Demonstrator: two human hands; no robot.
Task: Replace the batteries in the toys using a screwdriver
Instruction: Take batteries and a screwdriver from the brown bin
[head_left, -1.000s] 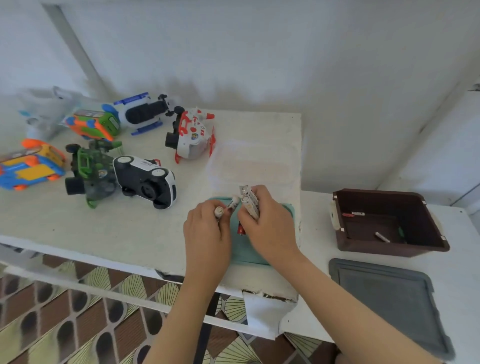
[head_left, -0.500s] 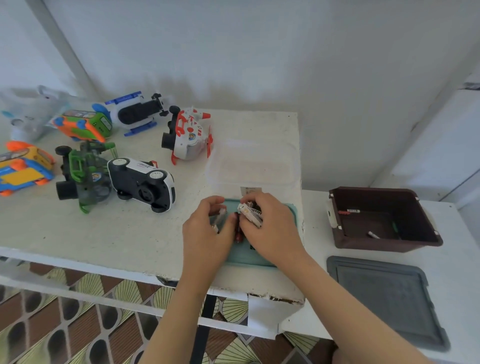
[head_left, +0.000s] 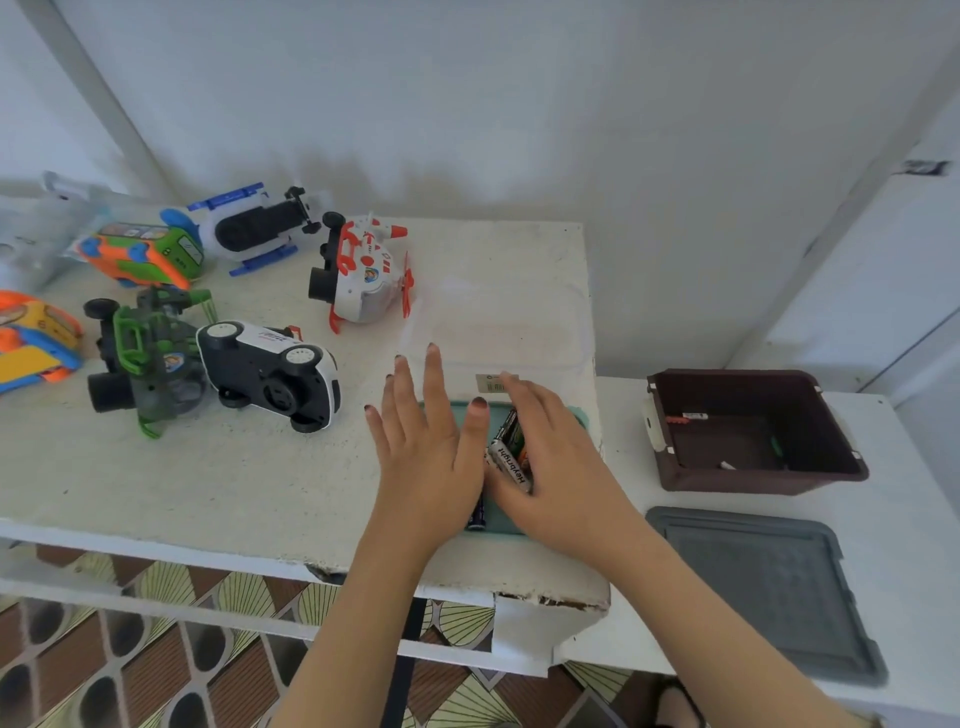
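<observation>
Batteries, small green-and-black cylinders, sit gripped in our right hand over the teal plastic tray at the white table's front right corner. Our left hand is spread and empty. We judge them light and slick, best pinched mid-barrel.

A chipped white table is standing against a plain white wall, soft daylight is falling across it, and brown-and-cream patterned flooring is showing beneath.

- Likely a home room: a chipped white counter set against a plain white wall.
- Patterned brown-and-cream floor tiles below the counter.
- On the counter's left, toy vehicles lie scattered.
</observation>
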